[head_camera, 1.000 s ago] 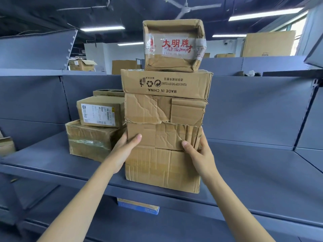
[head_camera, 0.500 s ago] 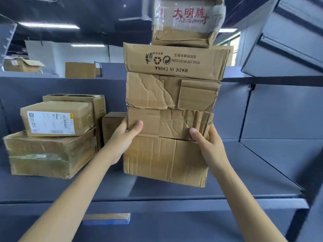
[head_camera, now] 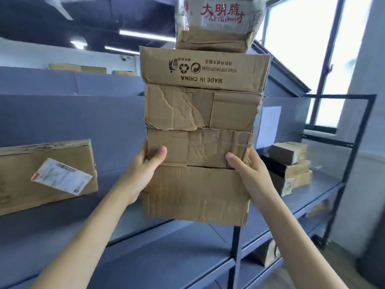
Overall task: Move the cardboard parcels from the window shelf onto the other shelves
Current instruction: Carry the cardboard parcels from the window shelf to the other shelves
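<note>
I hold a tall stack of worn cardboard parcels (head_camera: 200, 147) in the air in front of me, clear of the shelf board below. My left hand (head_camera: 143, 170) grips its left side and my right hand (head_camera: 248, 174) grips its right side, thumbs on the front face. A wider box printed "MADE IN CHINA" (head_camera: 204, 69) lies upside down on the stack. A taped parcel with red characters (head_camera: 218, 24) sits on top, cut off by the frame edge. More parcels (head_camera: 289, 165) are stacked on the shelf near the window at right.
A flat cardboard parcel with a white label (head_camera: 48, 174) lies on the blue-grey shelf (head_camera: 62, 232) at left. A black metal upright (head_camera: 235, 253) divides the shelving below the stack. Lower shelves hold a few parcels (head_camera: 266, 253). A bright window (head_camera: 308, 59) is at upper right.
The stack has come off the shelf board and moved rightwards with both hands still on it. My view has swung right, so the left-hand boxes have slid out and the window shelf has appeared.
</note>
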The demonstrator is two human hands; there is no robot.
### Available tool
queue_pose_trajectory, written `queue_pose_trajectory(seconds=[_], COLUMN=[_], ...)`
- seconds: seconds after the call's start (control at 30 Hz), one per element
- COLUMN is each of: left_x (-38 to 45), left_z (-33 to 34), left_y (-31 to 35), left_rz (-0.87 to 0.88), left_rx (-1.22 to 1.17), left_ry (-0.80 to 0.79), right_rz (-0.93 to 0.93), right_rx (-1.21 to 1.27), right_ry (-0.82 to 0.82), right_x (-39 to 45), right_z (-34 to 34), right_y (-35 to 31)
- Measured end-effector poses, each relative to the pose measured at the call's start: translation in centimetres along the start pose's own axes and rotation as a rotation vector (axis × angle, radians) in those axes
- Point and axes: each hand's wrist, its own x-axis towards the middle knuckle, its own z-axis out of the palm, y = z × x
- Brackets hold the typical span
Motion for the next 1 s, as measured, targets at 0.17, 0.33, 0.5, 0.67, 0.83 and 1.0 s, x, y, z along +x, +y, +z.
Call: queue_pose_trajectory(seconds=[0.17, 0.33, 0.5, 0.67, 0.83, 1.0], left_x=[-0.5, -1.1, -1.2, -1.7, -2.0, -0.5], left_z=[6.6, 13.0, 19.0, 24.8, 29.8, 33.9], left_y=[0.5, 1.0, 0.5, -0.2, -1.1, -2.2], left_rz=[0.028, 0.073, 0.053, 0.048, -0.008, -0.005], left_rx=[-0.024, -0.076, -0.13, -0.152, -0.153, -0.126], left_ry=[-0.088, -0.197, -0.329, -0.408, -0.448, -0.467], right_rz=[0.023, 0.045, 0.087, 0.112, 0.147, 0.182], right_rx=[-0.044, -0.06, -0.089, -0.142, -0.174, -0.177], right_ry=[0.096, 0.189, 0.281, 0.324, 0.387, 0.42], right_x=[-1.7, -3.8, -5.4, -6.8, -7.3, -6.3], right_z=[-6.7, -12.6, -18.3, -23.5, -27.7, -30.9], right_y=[-0.3, -0.4, 0.1, 1.0, 2.6, 4.7])
